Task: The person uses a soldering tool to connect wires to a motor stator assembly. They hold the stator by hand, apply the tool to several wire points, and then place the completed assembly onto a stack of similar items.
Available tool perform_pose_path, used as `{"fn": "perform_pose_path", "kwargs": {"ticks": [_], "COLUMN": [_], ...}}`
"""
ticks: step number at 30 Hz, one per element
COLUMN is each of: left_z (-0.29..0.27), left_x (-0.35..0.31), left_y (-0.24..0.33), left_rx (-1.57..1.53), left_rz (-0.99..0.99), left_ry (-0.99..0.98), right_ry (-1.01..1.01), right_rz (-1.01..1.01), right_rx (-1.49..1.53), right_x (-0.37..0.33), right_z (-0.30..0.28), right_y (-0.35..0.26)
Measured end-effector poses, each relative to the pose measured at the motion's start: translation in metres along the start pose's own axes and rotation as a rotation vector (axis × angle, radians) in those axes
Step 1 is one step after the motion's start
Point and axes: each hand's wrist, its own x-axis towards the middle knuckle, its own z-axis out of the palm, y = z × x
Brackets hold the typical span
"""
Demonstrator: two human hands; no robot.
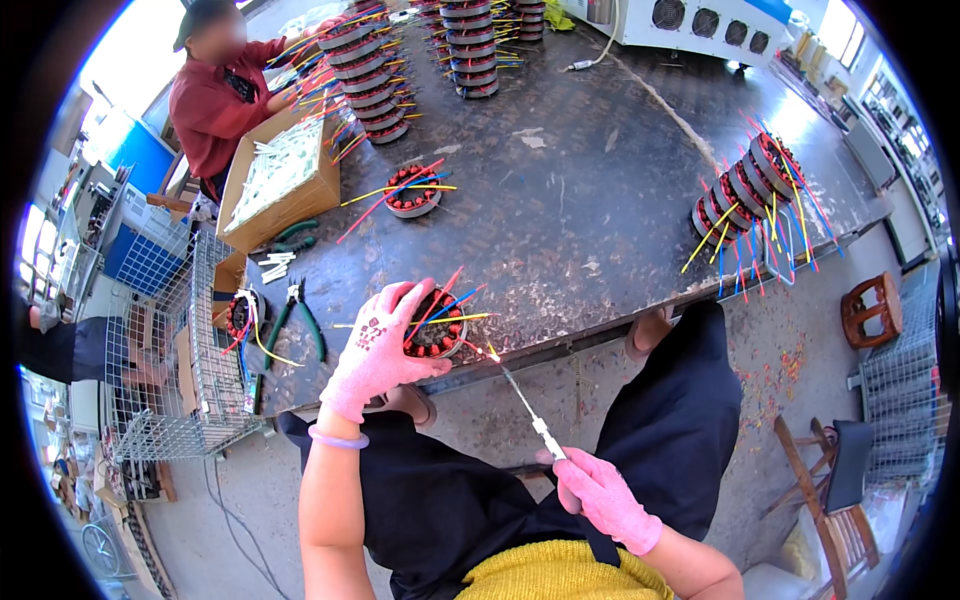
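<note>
Now hands (378, 348) hold ring (438, 351) & wht tool (542, 428)

Gloved left hand (376, 345) curled, farther forward, gloved right hand (604, 495) closed, nearer the body, forearms (333, 500) bare

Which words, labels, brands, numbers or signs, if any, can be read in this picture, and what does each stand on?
Left hand, back of its pink glove: dark print, too small and blurred to read.
Elsewhere: no legible text that I can make out.
</note>
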Motion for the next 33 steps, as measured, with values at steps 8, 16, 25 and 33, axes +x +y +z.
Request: {"fn": "perform_pose_path", "kwargs": {"ticks": [8, 16, 25, 33], "left_z": [-0.0004, 0.0015, -0.0010, -0.0008], "left_x": [-0.0001, -0.0006, 0.0011, 0.0004], "left_y": [0.0019, 0.0005, 0.0035, 0.0027], "left_rx": [0.009, 0.002, 0.000, 0.005], "left_rz": [-0.005, -0.009, -0.017, -0.019], "left_ry": [0.003, -0.003, -0.014, -0.018], "right_ry": [-0.012, -0.005, -0.008, -0.005], "right_rz": [0.016, -0.002, -0.016, -0.001], "right_rx": [0.063, -0.016, -0.031, -0.018], "right_x": [0.0006, -0.0006, 0.0005, -0.0008], "right_z": [0.0004, -0.0002, -0.0009, 0.0007], "right_y": [0.0024, 0.0007, 0.0008, -0.0013]}}
